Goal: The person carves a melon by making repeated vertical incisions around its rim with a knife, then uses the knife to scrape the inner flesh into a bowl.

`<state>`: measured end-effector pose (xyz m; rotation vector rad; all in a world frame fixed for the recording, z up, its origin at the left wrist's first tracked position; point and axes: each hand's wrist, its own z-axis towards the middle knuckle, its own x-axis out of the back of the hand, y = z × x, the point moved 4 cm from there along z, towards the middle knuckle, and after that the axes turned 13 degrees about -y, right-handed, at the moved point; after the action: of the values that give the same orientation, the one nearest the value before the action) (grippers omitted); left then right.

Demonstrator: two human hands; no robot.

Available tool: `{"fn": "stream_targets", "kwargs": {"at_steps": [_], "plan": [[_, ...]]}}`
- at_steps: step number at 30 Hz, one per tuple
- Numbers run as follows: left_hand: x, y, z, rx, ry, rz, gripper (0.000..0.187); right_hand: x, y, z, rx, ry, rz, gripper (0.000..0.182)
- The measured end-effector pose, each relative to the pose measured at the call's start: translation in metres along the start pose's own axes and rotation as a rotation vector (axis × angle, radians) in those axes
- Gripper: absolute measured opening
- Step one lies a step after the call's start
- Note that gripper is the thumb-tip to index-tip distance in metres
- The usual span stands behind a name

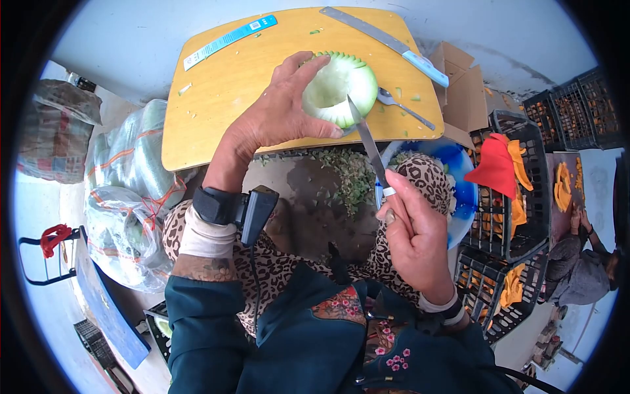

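Note:
A hollowed pale-green melon (359, 82) sits near the front edge of the yellow table (243, 85), its scooped opening facing me. Small notches run along the far side of its rim. My left hand (282, 111) grips the melon from the left, fingers over the top and thumb at the lower rim. In my right hand (420, 240) is a small knife (369, 144), held by its pinkish handle. The blade points up and away from me, its tip at the melon's right front side. Just right of the melon lies a metal spoon (403, 108).
At the table's back lie a long blue-handled knife (374, 34) and a blue printed strip (230, 43). A blue basin (464, 197) stands by my knee; green peelings (348, 177) litter the floor. Wrapped melons (125, 197) are left, black crates (518, 223) right. Another person (581, 262) works far right.

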<state>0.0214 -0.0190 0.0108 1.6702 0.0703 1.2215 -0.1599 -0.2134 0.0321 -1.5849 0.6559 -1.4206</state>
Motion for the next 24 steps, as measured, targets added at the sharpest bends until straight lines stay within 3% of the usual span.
{"fn": "stream_targets", "kwargs": {"at_steps": [24], "plan": [[-0.009,0.008,-0.002,0.041,0.089,0.084,0.109,-0.004,-0.021,-0.002,-0.071,-0.028,-0.118,0.05]]}}
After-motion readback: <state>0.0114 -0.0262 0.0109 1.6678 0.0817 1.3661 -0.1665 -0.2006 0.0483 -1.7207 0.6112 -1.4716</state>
